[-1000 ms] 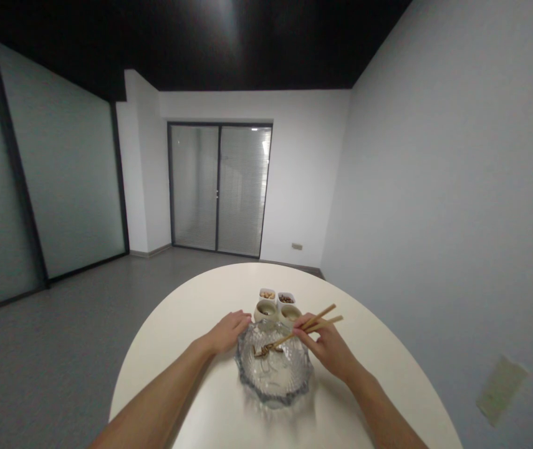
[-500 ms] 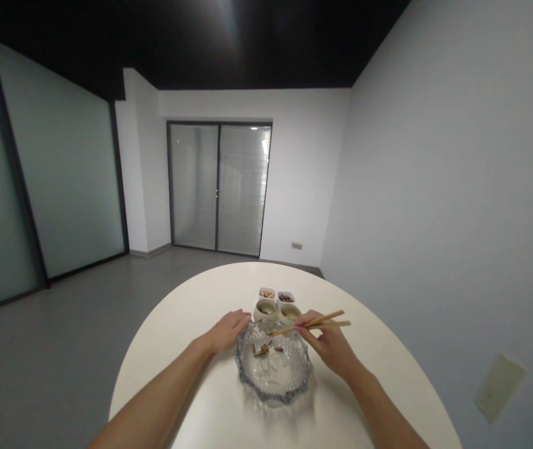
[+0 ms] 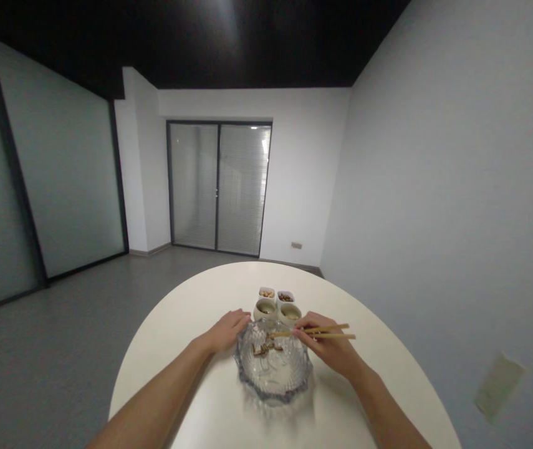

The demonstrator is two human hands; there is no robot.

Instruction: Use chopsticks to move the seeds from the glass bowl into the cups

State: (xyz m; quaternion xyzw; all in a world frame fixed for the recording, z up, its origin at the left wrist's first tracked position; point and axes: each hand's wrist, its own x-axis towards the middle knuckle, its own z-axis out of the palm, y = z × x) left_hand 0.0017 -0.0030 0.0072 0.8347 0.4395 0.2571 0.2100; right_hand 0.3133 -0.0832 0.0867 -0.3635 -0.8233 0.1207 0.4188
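A pair of wooden chopsticks (image 3: 329, 332) is held in my right hand (image 3: 325, 340), closed around them, with their tips over the far part of a clear cut-glass bowl (image 3: 273, 386). Several small brown pieces (image 3: 266, 349) lie in the bowl; whether the tips pinch one I cannot tell. My left hand (image 3: 227, 330) rests at the bowl's far left edge, fingers stretched out. Just behind the glass bowl stand two beige cups, a left one (image 3: 265, 309) with something dark inside and a right one (image 3: 290, 312) with pale contents.
Behind the cups sit two small white dishes, one with light-coloured pieces (image 3: 267, 293), the other with dark brown pieces (image 3: 285, 297). Everything stands on a round white table (image 3: 191, 293). A white wall (image 3: 425, 187) runs along the right.
The chopsticks have tilted, their back ends dropping lower, and their tips sit slightly farther away in the bowl. A reddish-brown piece in the bowl has shifted slightly. My left hand stays put.
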